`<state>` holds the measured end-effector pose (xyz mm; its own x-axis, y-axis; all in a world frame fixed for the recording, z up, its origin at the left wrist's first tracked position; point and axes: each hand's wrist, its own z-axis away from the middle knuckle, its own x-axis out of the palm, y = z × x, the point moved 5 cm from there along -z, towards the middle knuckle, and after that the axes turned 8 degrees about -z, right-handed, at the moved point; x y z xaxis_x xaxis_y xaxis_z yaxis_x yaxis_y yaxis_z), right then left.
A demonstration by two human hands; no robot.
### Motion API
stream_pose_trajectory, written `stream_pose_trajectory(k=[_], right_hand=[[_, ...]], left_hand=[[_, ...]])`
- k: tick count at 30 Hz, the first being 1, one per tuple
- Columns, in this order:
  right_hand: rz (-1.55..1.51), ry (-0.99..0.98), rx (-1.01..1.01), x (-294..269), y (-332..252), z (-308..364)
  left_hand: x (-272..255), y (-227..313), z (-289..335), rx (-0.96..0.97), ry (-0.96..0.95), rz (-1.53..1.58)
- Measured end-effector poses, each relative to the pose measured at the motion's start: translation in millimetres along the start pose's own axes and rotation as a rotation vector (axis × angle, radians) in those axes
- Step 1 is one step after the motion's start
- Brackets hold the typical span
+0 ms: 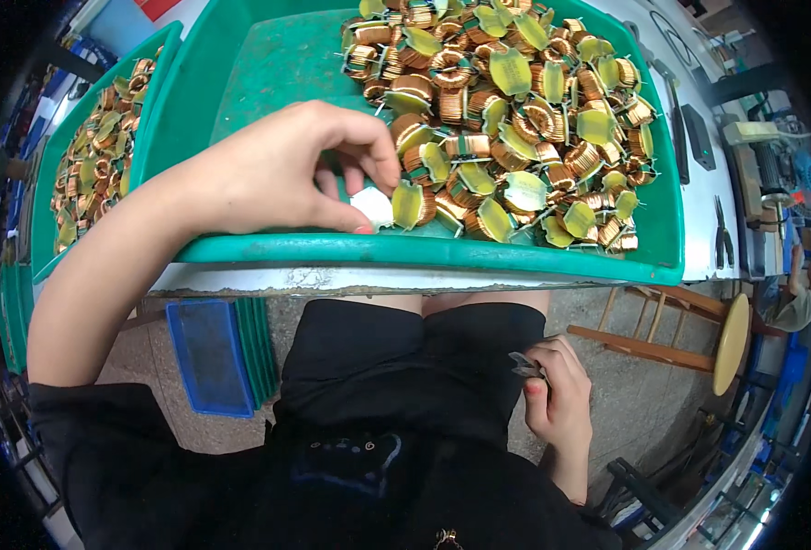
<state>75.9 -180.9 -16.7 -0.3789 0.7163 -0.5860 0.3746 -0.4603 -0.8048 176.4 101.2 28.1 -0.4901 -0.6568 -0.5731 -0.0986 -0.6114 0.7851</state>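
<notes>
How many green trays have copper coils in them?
2: the big tray that the left hand reaches into, and a second tray on its left. More could be hidden out of view.

Large tray point(405, 249) cut off, tool point(523, 365) half-hidden

Bright, fairly even light fell on the green tray point(263, 60), washing out a white piece point(375, 208) beside the left hand point(281, 170). The floor point(639, 412) looked dimmer. Fisheye distortion bowed the surroundings, black swallowed the corners, and clutter point(770, 174) at the right blurred.
</notes>
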Motion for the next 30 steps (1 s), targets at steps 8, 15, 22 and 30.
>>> stream_pose_trajectory(k=[8,15,22,30], right_hand=[[-0.049,0.026,0.014,1,2,-1],[-0.034,0.029,0.016,0,1,-3],[-0.142,-0.016,0.067,-2,6,1],[-1.567,0.201,0.196,8,-13,2]], left_hand=[[-7,11,5,0.078,0.052,-0.246],[-12,6,7,0.178,0.023,-0.383],[-26,-5,27,0.166,0.142,-0.225],[-18,19,88,0.042,0.536,0.896]])
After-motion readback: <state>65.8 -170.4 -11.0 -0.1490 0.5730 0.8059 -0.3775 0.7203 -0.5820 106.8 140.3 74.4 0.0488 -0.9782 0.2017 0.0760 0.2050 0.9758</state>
